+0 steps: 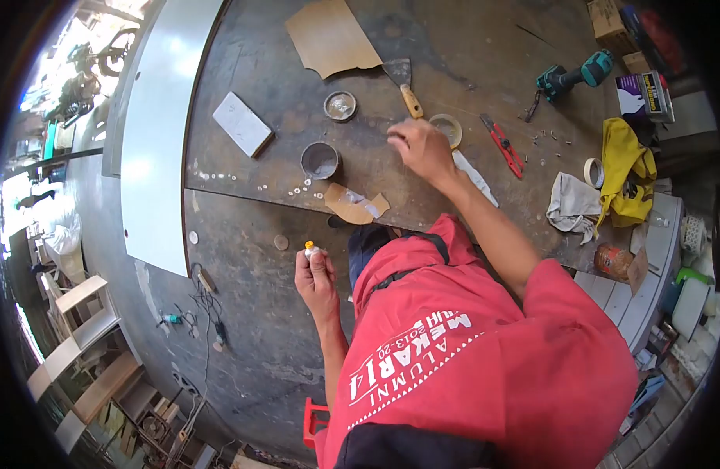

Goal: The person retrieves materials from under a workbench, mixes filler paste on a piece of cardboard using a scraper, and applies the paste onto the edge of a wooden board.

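My left hand (318, 288) is closed around a small white tube with a yellow cap (310, 245), held upright at the table's near edge. Out over the tabletop, my right hand (424, 150) has its fingers curled in, slightly blurred; whether anything small sits between them is hidden. Just beyond it lies a scraper (407, 92) with a wooden handle, and a roll of tape (446, 130) is partly behind the hand. Between the hands are a grey cup (321, 161) and a torn piece of brown sheet (348, 205). A round tin or lid (340, 106) stands farther back.
Red-handled cutters (502, 146), a cordless drill (575, 76), a white cloth (573, 205) and a yellow cloth (627, 168) lie to the right. A white block (243, 125) and a long white panel (166, 133) are left. Brown sheet (333, 36) lies at the back.
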{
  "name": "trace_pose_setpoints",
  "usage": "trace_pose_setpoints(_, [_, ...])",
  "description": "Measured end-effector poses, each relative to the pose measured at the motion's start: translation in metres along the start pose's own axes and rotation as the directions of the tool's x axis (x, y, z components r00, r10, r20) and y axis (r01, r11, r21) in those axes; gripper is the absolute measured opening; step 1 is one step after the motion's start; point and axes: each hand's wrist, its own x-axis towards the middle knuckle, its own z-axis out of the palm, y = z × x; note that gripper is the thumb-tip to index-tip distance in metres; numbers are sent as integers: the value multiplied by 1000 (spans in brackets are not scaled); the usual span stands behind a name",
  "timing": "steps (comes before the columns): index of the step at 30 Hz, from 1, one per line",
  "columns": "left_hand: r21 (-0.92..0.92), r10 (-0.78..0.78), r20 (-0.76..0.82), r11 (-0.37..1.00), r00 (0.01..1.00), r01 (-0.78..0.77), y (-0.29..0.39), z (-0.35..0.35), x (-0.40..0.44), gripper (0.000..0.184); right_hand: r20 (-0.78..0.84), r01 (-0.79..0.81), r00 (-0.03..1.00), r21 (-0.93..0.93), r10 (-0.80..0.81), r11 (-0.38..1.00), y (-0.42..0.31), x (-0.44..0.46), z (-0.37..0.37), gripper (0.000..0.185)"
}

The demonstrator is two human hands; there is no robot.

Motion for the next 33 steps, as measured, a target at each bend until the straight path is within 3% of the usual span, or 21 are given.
trace_pose_setpoints(6, [-27, 14, -63, 1000, 998, -16, -3, -14, -5, 25, -240, 5, 970, -123, -34, 992, 36, 87, 9, 17])
trace_pose_setpoints(7, [5, 20, -67, 1000, 998, -20, -3, -15, -5, 25, -248, -2, 968, -128, -30, 992, 40, 99, 14, 17])
trace_pose_setpoints(9, [-1, 24, -66, 1000, 998, -24, -5, -21, -5, 25, -269, 114, 947, -236, -178, 965, 48, 120, 24, 24])
trace_pose_setpoints(13, [-25, 18, -119, 999, 993, -21, -11, -28, -6, 27, -208, 129, 957, -314, -201, 941, 53, 140, 30, 30])
trace_pose_setpoints(15, [-38, 11, -122, 999, 992, -16, -10, -32, -9, 26, -281, 81, 951, -186, -132, 979, 55, 141, 27, 28])
trace_pose_setpoints(19, [-24, 11, -152, 1000, 988, -14, -19, -45, -14, 25, -292, -58, 956, -170, 6, 984, 83, 101, -12, 22])
trace_pose_setpoints(22, [-27, -4, -184, 1000, 983, -1, -25, -48, -14, 26, -436, -145, 898, -176, 55, 974, 111, 62, -39, 15])
trace_pose_setpoints(25, [2, 0, -134, 1000, 991, 1, -20, -48, -10, 26, -475, -186, 877, -188, 76, 964, 135, 18, -72, 14])
trace_pose_setpoints(31, [30, 90, -134, 996, 987, -87, -6, -39, 3, 26, -587, -484, 747, -157, 312, 861, 199, -73, -131, 15])
trace_pose_setpoints(33, [34, 88, -117, 996, 989, -85, -4, -33, 5, 25, -548, -527, 731, -77, 406, 846, 193, -86, -140, 15])
